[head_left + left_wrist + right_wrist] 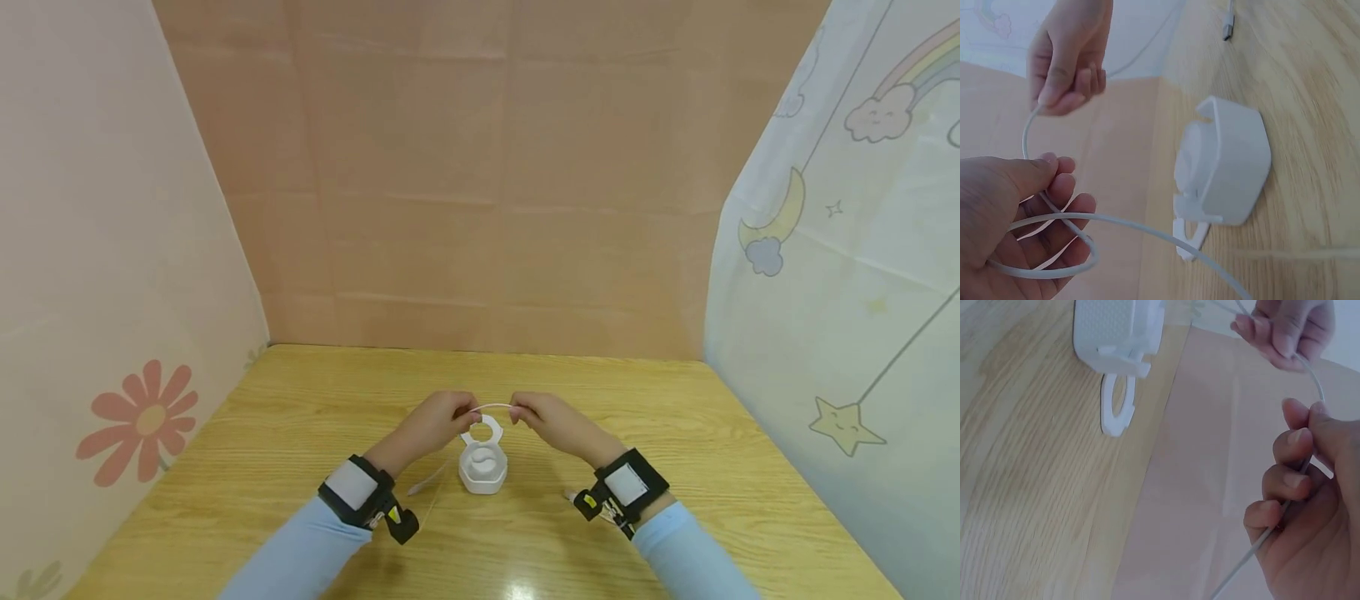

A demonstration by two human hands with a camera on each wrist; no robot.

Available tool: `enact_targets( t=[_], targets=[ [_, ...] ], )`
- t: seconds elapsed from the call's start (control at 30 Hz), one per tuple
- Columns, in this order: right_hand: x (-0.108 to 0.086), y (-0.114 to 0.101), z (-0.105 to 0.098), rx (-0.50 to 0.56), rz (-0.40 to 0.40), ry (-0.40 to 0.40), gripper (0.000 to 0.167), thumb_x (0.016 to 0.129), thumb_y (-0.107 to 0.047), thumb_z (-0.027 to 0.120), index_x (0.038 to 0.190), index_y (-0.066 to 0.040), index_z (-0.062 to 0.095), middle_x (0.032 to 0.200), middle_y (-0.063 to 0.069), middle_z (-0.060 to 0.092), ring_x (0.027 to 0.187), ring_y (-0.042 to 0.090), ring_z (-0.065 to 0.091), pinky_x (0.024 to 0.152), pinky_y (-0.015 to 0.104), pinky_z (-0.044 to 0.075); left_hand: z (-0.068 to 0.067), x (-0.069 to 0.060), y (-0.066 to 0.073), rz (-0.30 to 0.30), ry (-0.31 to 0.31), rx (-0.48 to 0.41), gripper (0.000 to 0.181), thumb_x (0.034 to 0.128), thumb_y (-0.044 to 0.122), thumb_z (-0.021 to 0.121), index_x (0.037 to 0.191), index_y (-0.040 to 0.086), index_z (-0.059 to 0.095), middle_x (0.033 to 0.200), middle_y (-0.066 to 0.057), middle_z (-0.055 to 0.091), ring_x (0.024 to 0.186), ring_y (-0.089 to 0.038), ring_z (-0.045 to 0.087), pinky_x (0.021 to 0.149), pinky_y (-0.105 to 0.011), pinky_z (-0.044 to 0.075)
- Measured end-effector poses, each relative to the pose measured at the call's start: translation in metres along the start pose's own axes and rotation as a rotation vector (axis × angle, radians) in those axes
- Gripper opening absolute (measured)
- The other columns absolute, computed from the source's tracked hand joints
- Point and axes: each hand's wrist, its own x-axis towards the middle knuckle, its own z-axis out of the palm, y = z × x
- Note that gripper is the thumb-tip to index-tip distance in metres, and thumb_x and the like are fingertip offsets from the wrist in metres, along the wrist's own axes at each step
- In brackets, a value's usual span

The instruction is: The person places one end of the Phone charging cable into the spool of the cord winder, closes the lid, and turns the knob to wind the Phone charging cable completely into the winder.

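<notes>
a tan backdrop (495,183) stood behind the wooden table (337,379), with a flowered sheet (135,250) along the left side and a sheet with moon and star (825,308) along the right. two light blue sleeves (300,550) reached in over the table, and each wrist wore a black strapped device (358,492). the left hand (437,418) pinched the white cable (495,405) between thumb and fingers, and a loop of it crossed its palm. the right hand (553,423) pinched the same cable a little way off, its other fingers curled along it. between them the cable bowed upward in a short arc, held above the table. beneath, near both hands, a white hexagonal holder (483,479) sat on the table, its flat ring (1107,403) extending from its far side. smallest was a metal-tipped plug (1227,31), lying on the wood.
</notes>
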Motion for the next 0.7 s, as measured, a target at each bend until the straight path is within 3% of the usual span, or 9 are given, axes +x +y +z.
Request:
enact_targets(
  t=[0.3, 0.53, 0.7],
  targets=[
    [-0.009, 0.015, -0.014, -0.033, 0.025, 0.053, 0.023, 0.103, -0.023, 0.045, 0.091, -0.010, 0.059, 0.078, -0.005, 0.055, 0.057, 0.005, 0.034, 0.058, 0.024, 0.037, -0.011, -0.005, -0.035, -0.093, 0.019, 0.081, 0.010, 0.0969, 0.019, 0.059, 0.093, 0.011, 0.065, 0.072, 0.004, 0.054, 0.063, -0.010, 0.047, 0.054, -0.023, 0.039],
    [-0.009, 0.018, -0.018, -0.045, 0.064, 0.036, 0.019, 0.103, -0.020, 0.046, 0.091, -0.012, 0.058, 0.079, -0.004, 0.055, 0.059, 0.006, 0.035, 0.059, 0.025, 0.038, -0.024, -0.009, -0.075, -0.132, 0.008, 0.188, 0.009, 0.0948, 0.014, 0.062, 0.091, 0.007, 0.067, 0.076, 0.004, 0.057, 0.068, -0.010, 0.050, 0.060, -0.025, 0.042],
    [-0.012, 0.022, -0.022, -0.061, 0.096, 0.052, 0.017, 0.103, -0.016, 0.046, 0.094, -0.009, 0.059, 0.081, -0.004, 0.057, 0.063, 0.008, 0.040, 0.063, 0.026, 0.039, -0.035, -0.016, -0.099, -0.158, -0.009, 0.170, 0.013, 0.0986, 0.012, 0.054, 0.090, 0.006, 0.061, 0.074, -0.001, 0.052, 0.064, -0.013, 0.044, 0.058, -0.027, 0.037]
  ],
)
